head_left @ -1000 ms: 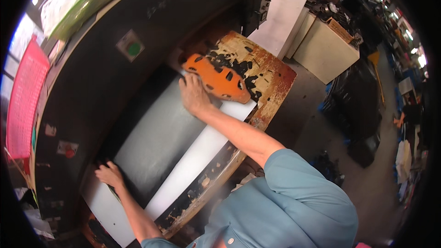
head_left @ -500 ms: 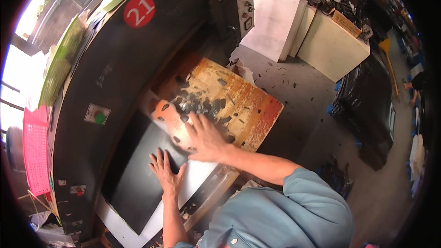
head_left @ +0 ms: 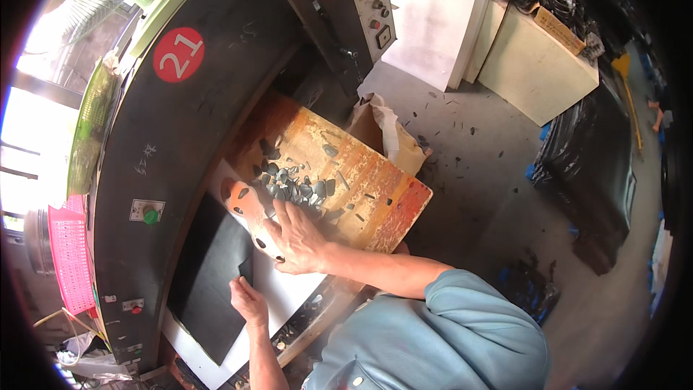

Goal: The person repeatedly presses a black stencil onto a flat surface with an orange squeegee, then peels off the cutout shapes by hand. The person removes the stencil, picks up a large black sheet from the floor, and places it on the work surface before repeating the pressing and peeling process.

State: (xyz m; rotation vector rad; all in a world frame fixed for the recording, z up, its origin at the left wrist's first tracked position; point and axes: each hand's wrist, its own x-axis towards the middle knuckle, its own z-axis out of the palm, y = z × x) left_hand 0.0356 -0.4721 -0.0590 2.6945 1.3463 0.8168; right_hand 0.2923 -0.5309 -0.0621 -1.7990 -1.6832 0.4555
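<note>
My left hand (head_left: 249,302) is closed in a pinch on the near edge of a black sheet (head_left: 209,282), where a corner is folded up. That sheet lies on a white board (head_left: 285,292) under the dark machine. My right hand (head_left: 302,240) is on an orange-and-white plate, apparently a cutting die (head_left: 253,215), long and curved with dark oval openings. Its fingers reach over the die's right side, the thumb by its near end. Just beyond the fingers, many small dark cut pieces (head_left: 289,186) lie on a worn orange-brown board (head_left: 375,177).
The dark machine body (head_left: 173,137) with a green button (head_left: 150,215) rises along the left. A control panel (head_left: 375,0) stands at the far side. Behind the worn board is an open paper sack (head_left: 382,130). Pale boards lean farther back; black sheets (head_left: 577,166) are stacked on the right.
My left hand has gone from lying spread on the black sheet to pinching its edge, and the sheet's corner has lifted. My right hand stays at the die. The whole view has shifted slightly.
</note>
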